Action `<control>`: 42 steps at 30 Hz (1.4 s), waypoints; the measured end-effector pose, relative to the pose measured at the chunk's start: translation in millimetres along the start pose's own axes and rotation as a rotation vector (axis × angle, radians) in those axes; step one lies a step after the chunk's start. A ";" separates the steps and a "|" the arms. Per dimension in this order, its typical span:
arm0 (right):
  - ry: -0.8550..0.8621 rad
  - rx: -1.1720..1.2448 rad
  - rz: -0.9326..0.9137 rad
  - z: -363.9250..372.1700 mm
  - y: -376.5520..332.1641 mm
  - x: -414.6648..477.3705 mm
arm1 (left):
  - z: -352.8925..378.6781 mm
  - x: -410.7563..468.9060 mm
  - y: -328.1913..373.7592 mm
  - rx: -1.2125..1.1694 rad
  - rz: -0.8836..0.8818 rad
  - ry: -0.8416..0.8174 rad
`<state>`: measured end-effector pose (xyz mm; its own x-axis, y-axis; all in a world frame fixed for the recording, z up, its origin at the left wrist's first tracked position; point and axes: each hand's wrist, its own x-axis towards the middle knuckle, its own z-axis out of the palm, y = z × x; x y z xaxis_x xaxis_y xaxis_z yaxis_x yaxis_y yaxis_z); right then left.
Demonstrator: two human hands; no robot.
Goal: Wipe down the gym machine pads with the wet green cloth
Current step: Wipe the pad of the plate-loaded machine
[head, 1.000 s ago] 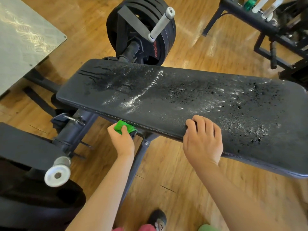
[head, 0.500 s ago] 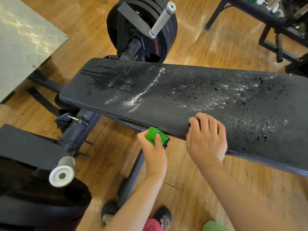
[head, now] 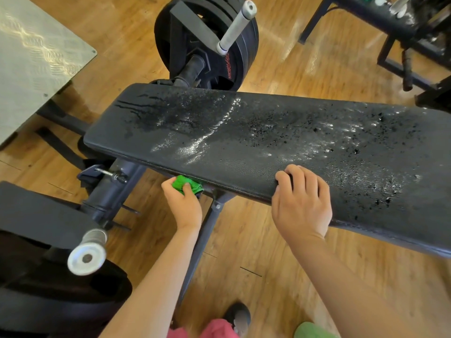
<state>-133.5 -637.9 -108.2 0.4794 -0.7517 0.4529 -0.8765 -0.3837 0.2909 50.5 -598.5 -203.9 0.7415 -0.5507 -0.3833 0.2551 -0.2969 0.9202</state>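
the pad (head: 268, 142) is a long, flat black slab with rounded corners and a fine pebbled vinyl skin. it is beaded with water droplets, carries shiny wet smears near the middle and thin dark runs at its far left end. the green cloth (head: 181, 183) is a small, bright, crumpled wad tucked under the pad's near edge, touching its underside beside the dark painted steel leg (head: 207, 235). the left hand (head: 184, 203) grips the cloth, its fingers (head: 188, 189) curled round it and pressed together. the right hand (head: 301, 203) sits over the pad's near edge further right, its fingers (head: 295, 174) bent and close together, tips on the wet top; the thumb is hidden.

behind the pad stand stacked black rubber weight plates (head: 234, 57) with a grey ribbed handle (head: 235, 26) angling up. at lower left a knurled steel sleeve (head: 87, 252) ends in a round cap. a dull metal tread plate (head: 31, 57) fills the upper left. the floor (head: 280, 240) is glossy honey-coloured wood planks, and a black tube rack (head: 390, 18) stands at upper right.
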 end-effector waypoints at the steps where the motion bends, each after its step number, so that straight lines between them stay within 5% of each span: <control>1: 0.000 0.002 0.000 -0.1 0.0 0.0 | -0.5 1.8 -1.1 -0.012 -0.008 0.007; 12: 0.010 -0.009 -0.004 2.3 0.7 -1.1 | 9.0 -32.2 6.5 -0.057 0.015 -0.009; 25: 0.025 0.003 -0.034 0.8 1.0 -0.2 | -8.1 36.3 4.0 0.026 -0.072 0.248; 32: -0.001 0.042 -0.010 -3.1 -0.3 0.4 | 1.9 -18.2 15.5 -0.026 -0.012 0.084; 42: -0.093 0.233 0.118 -17.2 -2.1 4.3 | 9.6 -11.4 24.0 0.024 -0.011 0.183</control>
<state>-128.9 -631.1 -92.4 0.3768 -0.8404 0.3895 -0.9178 -0.3955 0.0346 42.3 -606.8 -178.2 0.8396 -0.3970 -0.3708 0.2509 -0.3220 0.9129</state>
